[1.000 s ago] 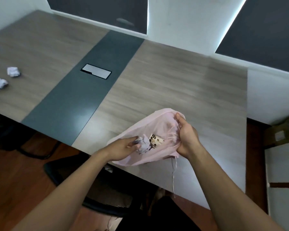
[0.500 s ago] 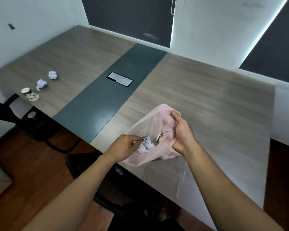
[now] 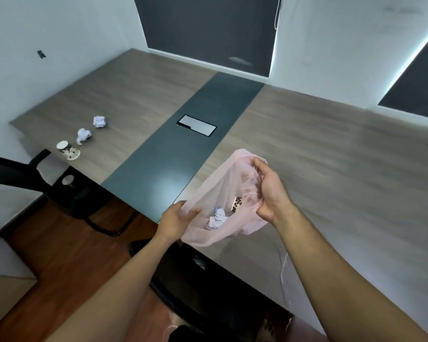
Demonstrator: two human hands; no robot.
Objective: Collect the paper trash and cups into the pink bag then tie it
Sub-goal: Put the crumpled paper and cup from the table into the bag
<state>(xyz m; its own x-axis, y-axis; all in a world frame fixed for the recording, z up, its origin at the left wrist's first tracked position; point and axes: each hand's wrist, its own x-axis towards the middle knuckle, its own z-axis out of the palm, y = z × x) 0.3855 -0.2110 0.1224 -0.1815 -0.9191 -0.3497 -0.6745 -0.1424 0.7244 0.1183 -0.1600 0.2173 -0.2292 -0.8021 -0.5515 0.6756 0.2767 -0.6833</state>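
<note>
Long wood-grain table (image 3: 331, 149) in a white-walled room, seen from above its near edge. A dark strip (image 3: 183, 156) crosses the top from the far wall to the near edge, with a rectangular metal hatch (image 3: 196, 125) set flush in it. The wood surface to the right of and beyond the hands is bare out to the far wall and the right-hand edge.

The pink bag (image 3: 223, 183) is held open just over the near edge of the table, beside the near right corner of the dark strip. Its lower part sags past the table edge. The right hand (image 3: 269, 193) clamps the gathered far-right rim, fingers curled around bunched fabric. The left hand (image 3: 177, 218) holds the near-left rim, its fingers partly veiled by the sheer material and closed on it. Inside the bag lie a crumpled paper (image 3: 216, 218) and, just beside it, a patterned cup (image 3: 237, 204), both visible through the mouth. A thin cord (image 3: 283, 272) hangs from the bag's right side down past the table edge.

Well apart from the bag, on the far side of the dark strip, three items rest in a loose diagonal row on the left wood section. A paper cup (image 3: 68, 150) lies on its side close to the near-left edge, then a paper ball (image 3: 83, 135), then a second paper ball (image 3: 99, 121) farther in.

A black chair (image 3: 10, 169) stands by the left corner, over the brown wooden floor (image 3: 59, 243).
</note>
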